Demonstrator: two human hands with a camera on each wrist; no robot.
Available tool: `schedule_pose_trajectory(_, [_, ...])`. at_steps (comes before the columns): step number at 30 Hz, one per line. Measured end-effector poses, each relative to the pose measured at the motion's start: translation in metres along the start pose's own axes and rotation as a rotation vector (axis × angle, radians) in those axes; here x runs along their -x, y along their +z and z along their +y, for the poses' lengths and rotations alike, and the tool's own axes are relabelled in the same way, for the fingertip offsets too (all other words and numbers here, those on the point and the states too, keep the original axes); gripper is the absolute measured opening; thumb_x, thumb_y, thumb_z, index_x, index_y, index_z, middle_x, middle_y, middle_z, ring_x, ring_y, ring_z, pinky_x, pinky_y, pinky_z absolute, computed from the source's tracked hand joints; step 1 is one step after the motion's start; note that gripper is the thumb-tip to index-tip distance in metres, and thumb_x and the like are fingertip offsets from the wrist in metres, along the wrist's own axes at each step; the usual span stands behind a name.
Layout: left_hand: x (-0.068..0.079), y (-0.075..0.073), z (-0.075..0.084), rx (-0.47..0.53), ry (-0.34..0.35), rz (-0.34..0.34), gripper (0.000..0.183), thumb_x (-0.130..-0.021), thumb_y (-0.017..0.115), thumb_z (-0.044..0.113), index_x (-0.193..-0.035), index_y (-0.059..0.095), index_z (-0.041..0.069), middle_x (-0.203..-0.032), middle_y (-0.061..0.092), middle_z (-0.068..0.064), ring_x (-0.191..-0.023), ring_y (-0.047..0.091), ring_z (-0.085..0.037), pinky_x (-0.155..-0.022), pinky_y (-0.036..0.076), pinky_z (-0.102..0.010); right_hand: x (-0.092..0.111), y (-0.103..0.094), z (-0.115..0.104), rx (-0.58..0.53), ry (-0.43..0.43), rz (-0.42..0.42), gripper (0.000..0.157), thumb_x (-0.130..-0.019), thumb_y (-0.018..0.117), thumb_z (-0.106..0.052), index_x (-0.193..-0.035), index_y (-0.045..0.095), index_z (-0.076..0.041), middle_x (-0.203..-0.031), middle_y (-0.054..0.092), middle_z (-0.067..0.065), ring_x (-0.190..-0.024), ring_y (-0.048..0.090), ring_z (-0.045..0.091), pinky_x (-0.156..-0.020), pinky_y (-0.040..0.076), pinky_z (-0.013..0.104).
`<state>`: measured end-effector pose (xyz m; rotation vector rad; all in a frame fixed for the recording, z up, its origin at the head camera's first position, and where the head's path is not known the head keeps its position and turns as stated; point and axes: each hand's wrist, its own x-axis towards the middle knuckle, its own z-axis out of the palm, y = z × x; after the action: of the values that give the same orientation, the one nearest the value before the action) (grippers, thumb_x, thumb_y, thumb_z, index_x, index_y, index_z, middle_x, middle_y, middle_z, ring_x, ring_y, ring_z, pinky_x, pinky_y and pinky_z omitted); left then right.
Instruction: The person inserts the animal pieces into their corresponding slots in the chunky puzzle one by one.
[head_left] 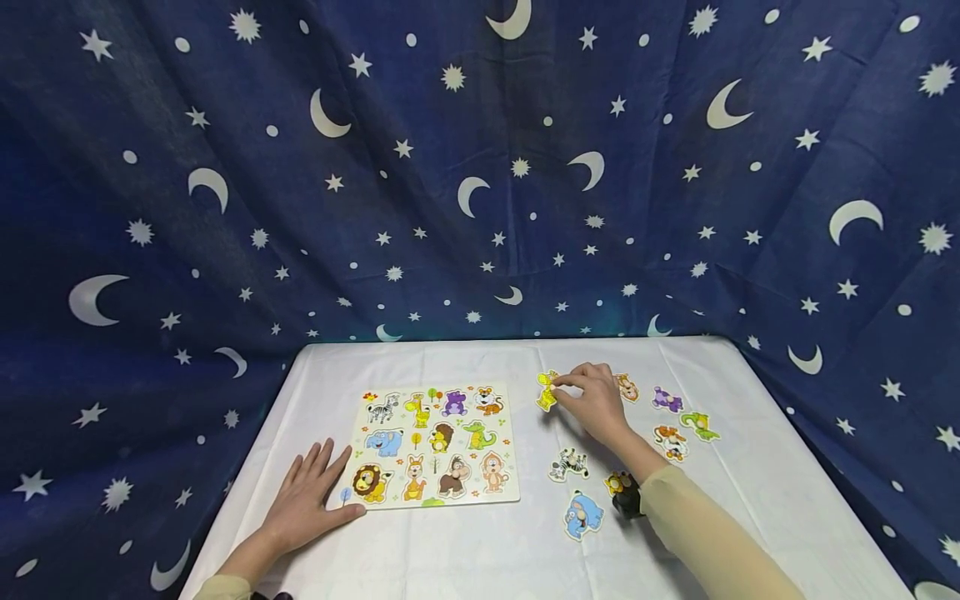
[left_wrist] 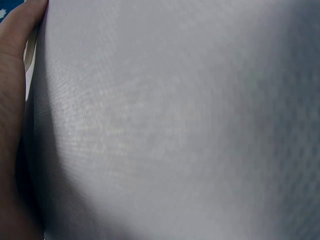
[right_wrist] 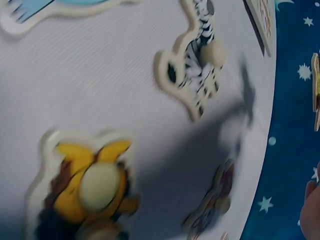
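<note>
Puzzle board (head_left: 435, 446) lies flat on white table (head_left: 487, 550), animal pictures inside. Left hand (head_left: 307, 500) flat, fingers apart, at board's 8 o'clock. Right hand (head_left: 596, 400) pinches yellow giraffe piece (head_left: 547, 390), at board's 2 o'clock.

Both hands bare: no gloves, no rings seen. Right arm wore a long, close-fitting sleeve (head_left: 705, 525) of pale yellowish-beige, thin cloth, ending at the wrist. A small dark device (head_left: 628, 498) sat strapped at that wrist, beside the cuff. Left arm showed only a strip of the same pale sleeve at the near worktop edge, a dark bit beside it. Left hand (head_left: 303, 500), right hand (head_left: 596, 402).
</note>
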<state>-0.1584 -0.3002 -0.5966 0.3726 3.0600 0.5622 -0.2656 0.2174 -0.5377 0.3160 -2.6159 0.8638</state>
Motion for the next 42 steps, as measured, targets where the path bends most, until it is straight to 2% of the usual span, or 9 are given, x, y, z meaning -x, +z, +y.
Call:
schedule_pose_trajectory(6, [0.000,-0.001,0.001,0.003,-0.012,-0.003,0.109,-0.077,0.069,0.078,-0.160,0.038,0.014,-0.168,0.018,-0.022,-0.155,0.008,-0.043,-0.124,0.000,-0.056,-0.008,0.013,-0.019,0.018,-0.062,-0.048,0.014,-0.089,0.082,-0.031,-0.099,0.083,-0.023,-0.095,0.061,-0.007,-0.101,0.049,0.021,-0.088,0.040,0.046])
schedule_pose_trajectory(13, [0.001,-0.002,0.004,-0.003,-0.008,0.011,0.109,-0.077,0.069,0.078,-0.159,0.039,0.013,-0.166,0.021,-0.024,-0.154,0.011,-0.045,-0.124,0.004,-0.059,-0.017,0.030,-0.039,0.012,-0.133,-0.081,0.010,-0.088,0.082,-0.029,-0.097,0.083,-0.024,-0.093,0.061,-0.003,-0.098,0.048,0.019,-0.089,0.040,0.046])
schedule_pose_trajectory(23, [0.000,-0.004,0.005,-0.009,-0.014,0.003,0.109,-0.077,0.068,0.078,-0.160,0.038,0.014,-0.166,0.021,-0.024,-0.153,0.011,-0.045,-0.123,0.004,-0.060,-0.025,0.063,-0.067,0.052,-0.146,-0.194,0.012,-0.092,0.078,-0.037,-0.100,0.082,-0.030,-0.093,0.059,-0.011,-0.097,0.046,0.014,-0.088,0.040,0.039])
schedule_pose_trajectory(34, [0.001,-0.003,0.004,0.001,-0.009,0.015,0.109,-0.077,0.069,0.078,-0.160,0.038,0.014,-0.167,0.020,-0.023,-0.154,0.011,-0.045,-0.124,0.004,-0.060,-0.029,0.086,-0.096,0.069,-0.212,-0.247,0.012,-0.093,0.076,-0.038,-0.101,0.082,-0.031,-0.092,0.059,-0.011,-0.094,0.046,0.012,-0.089,0.041,0.039])
schedule_pose_trajectory(42, [0.000,-0.001,0.003,-0.006,-0.002,0.032,0.108,-0.077,0.069,0.078,-0.159,0.040,0.015,-0.166,0.022,-0.023,-0.153,0.013,-0.044,-0.124,0.004,-0.059,-0.032,0.103,-0.107,0.094,-0.248,-0.289,0.013,-0.095,0.073,-0.040,-0.105,0.081,-0.034,-0.096,0.060,-0.013,-0.094,0.045,0.010,-0.088,0.040,0.037])
